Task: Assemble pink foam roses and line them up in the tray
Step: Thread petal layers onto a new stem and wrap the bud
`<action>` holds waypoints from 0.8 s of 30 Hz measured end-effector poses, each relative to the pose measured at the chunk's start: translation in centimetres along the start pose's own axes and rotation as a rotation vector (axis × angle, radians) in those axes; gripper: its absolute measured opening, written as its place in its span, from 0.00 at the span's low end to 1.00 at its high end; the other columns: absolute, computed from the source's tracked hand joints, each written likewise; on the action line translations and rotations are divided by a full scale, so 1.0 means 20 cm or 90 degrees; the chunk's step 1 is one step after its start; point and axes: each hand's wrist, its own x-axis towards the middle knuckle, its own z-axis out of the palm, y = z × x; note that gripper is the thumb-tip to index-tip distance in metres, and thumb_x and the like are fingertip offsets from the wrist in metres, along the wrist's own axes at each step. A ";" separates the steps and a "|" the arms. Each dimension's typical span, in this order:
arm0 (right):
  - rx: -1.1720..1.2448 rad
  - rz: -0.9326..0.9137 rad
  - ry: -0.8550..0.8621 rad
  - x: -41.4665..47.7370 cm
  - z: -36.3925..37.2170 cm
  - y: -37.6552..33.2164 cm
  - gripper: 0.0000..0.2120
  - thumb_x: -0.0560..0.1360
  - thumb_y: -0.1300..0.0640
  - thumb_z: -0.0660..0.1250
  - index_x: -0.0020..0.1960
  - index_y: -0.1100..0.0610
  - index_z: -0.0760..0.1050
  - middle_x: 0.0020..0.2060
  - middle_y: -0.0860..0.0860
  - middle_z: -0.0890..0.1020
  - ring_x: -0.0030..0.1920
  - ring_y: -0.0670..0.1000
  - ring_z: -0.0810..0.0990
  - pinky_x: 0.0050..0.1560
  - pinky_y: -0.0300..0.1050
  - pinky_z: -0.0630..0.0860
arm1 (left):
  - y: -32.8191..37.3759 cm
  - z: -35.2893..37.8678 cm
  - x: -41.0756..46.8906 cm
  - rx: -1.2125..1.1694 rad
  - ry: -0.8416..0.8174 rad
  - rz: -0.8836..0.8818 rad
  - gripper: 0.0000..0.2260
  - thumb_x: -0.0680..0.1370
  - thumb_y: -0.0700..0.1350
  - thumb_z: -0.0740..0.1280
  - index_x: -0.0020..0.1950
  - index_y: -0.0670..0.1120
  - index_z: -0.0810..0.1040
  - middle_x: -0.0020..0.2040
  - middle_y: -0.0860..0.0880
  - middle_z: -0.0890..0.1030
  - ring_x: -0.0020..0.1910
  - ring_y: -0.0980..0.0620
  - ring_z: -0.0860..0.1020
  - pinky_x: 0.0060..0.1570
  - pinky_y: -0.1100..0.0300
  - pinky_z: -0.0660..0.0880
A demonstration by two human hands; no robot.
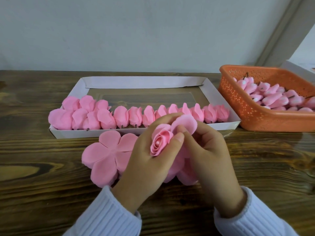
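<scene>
Two ribbed white sleeves (110,217) are seen nearest, at 6 o'clock. Above them a half-built rose (160,142) of thin, matte pink foam is gripped in the curled fingers of the left hand (148,160); its petals are wound in a tight spiral round a pale centre. One rounded outer petal (185,123) is pinched against it by the thumb and forefinger of the right hand (209,150).

At 9 o'clock of the hands, one flat cut-out (109,154) with five rounded lobes is laid on the dark, grained wooden tabletop (42,150). More pink foam is partly hidden beneath the hands.

At 12 o'clock a shallow rectangular tray (71,133) of white card is set. Finished roses (121,115) are lined up along its near wall, short dark stems pointing forward. About nine are counted in a single row, and a denser cluster of about seven is packed at the left end, though the overlaps make the count uncertain.

At 2 o'clock an orange perforated plastic basket (238,103) is filled with many pink buds (272,97) on dark stems, too heaped to be counted.
</scene>
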 end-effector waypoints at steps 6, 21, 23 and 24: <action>-0.044 -0.074 0.071 0.01 -0.02 0.00 0.03 0.74 0.63 0.70 0.43 0.57 0.80 0.37 0.53 0.84 0.40 0.51 0.83 0.41 0.41 0.78 | 0.00 0.00 -0.01 0.048 -0.042 -0.012 0.18 0.75 0.51 0.69 0.64 0.52 0.75 0.56 0.61 0.81 0.57 0.64 0.78 0.51 0.73 0.73; -0.080 -0.152 0.041 0.02 -0.04 -0.01 0.07 0.71 0.63 0.71 0.42 0.51 0.80 0.37 0.47 0.84 0.39 0.50 0.82 0.42 0.43 0.78 | -0.02 -0.02 0.00 0.052 -0.050 -0.052 0.20 0.73 0.49 0.69 0.64 0.46 0.75 0.55 0.58 0.82 0.57 0.62 0.79 0.52 0.72 0.73; -0.093 -0.161 0.028 0.02 -0.04 -0.02 0.08 0.70 0.63 0.71 0.42 0.49 0.80 0.38 0.46 0.84 0.40 0.49 0.82 0.42 0.41 0.78 | -0.03 -0.02 0.00 0.033 -0.047 -0.047 0.19 0.73 0.48 0.69 0.63 0.44 0.77 0.56 0.57 0.82 0.57 0.62 0.79 0.52 0.73 0.73; -0.097 -0.162 0.023 0.02 -0.04 -0.02 0.09 0.70 0.63 0.71 0.43 0.49 0.81 0.38 0.45 0.84 0.40 0.48 0.83 0.43 0.41 0.78 | -0.03 -0.02 0.00 0.022 -0.048 -0.046 0.18 0.73 0.47 0.68 0.62 0.43 0.77 0.55 0.57 0.82 0.57 0.61 0.79 0.53 0.72 0.72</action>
